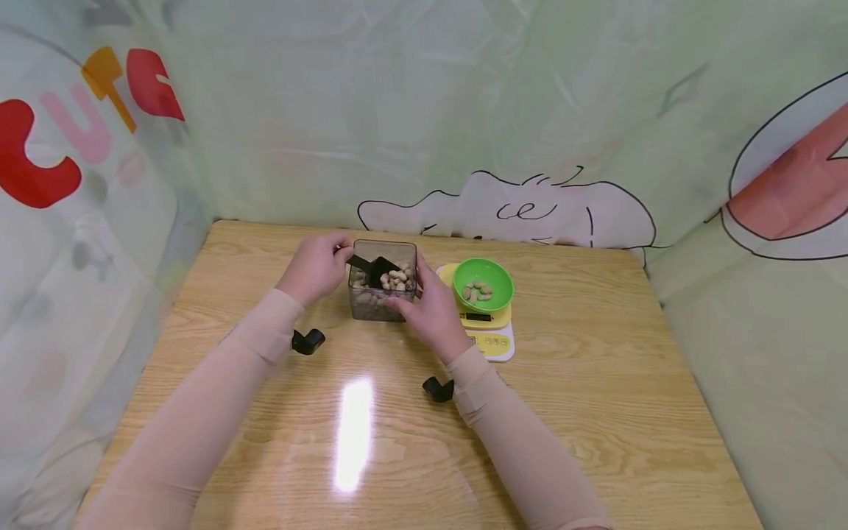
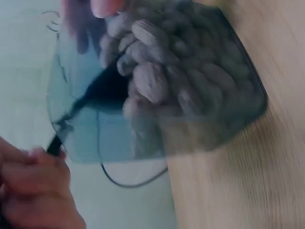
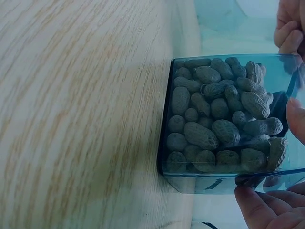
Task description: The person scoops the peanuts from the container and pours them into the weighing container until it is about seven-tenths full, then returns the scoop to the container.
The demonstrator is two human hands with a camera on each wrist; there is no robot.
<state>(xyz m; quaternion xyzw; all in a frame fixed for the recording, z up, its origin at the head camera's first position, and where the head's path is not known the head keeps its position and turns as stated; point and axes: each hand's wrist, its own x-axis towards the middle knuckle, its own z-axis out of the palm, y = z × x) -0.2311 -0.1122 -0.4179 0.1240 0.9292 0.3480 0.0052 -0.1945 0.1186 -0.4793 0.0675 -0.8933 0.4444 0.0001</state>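
Note:
A clear, smoky plastic box [image 1: 377, 313] of unshelled peanuts [image 3: 214, 119] stands on the table. My left hand [image 1: 316, 266] pinches the handle of a black scoop [image 1: 363, 263] at the box's left rim. The scoop's blade lies inside, among the peanuts, with some in or against it. Around the right wall of the box, my right hand [image 1: 433, 308] grips with the thumb at the front and the fingers behind. In the left wrist view, the left fingers [image 2: 38, 181] hold the handle outside the clear wall, and the picture is blurred.
Right of the box, a green bowl [image 1: 503, 280] with several peanuts sits on a yellow and white kitchen scale [image 1: 503, 346]. Printed cloth [image 1: 424, 110] hangs behind the wooden table [image 1: 583, 383] and along its sides. A black device is worn at each wrist.

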